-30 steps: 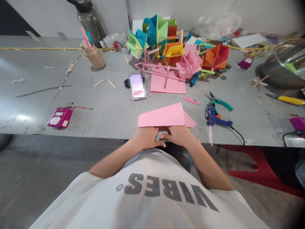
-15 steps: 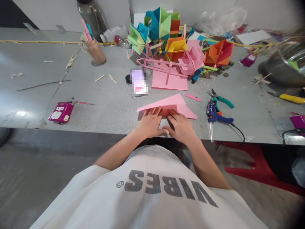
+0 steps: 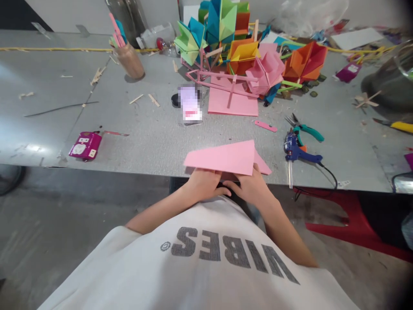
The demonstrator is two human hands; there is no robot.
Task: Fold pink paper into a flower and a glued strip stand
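A folded sheet of pink paper (image 3: 222, 157) lies at the table's front edge, one broad flap raised and a pointed corner sticking out to the right. My left hand (image 3: 204, 185) is at its near edge, with the fingertips hidden under the flap and the thumb stretched out to the right. At the flap's right end is my right hand (image 3: 253, 185), its fingers partly covered by the paper and its thumb pointing left. The two thumbs almost meet below the sheet. Neither thumb presses on the paper.
Beyond the sheet lie a phone (image 3: 190, 103), stacked pink paper (image 3: 232, 105) and a pink cutter (image 3: 265, 126). To the right are a blue glue gun (image 3: 300, 153) and teal-handled pliers (image 3: 309, 131). Colourful folded-paper flowers (image 3: 241, 56) crowd the back; a purple box (image 3: 85, 145) sits left.
The pink paper's flap has come up and towards me, now covering my fingers, which lay in sight on the sheet before. Both hands and the paper sit slightly nearer the table edge.
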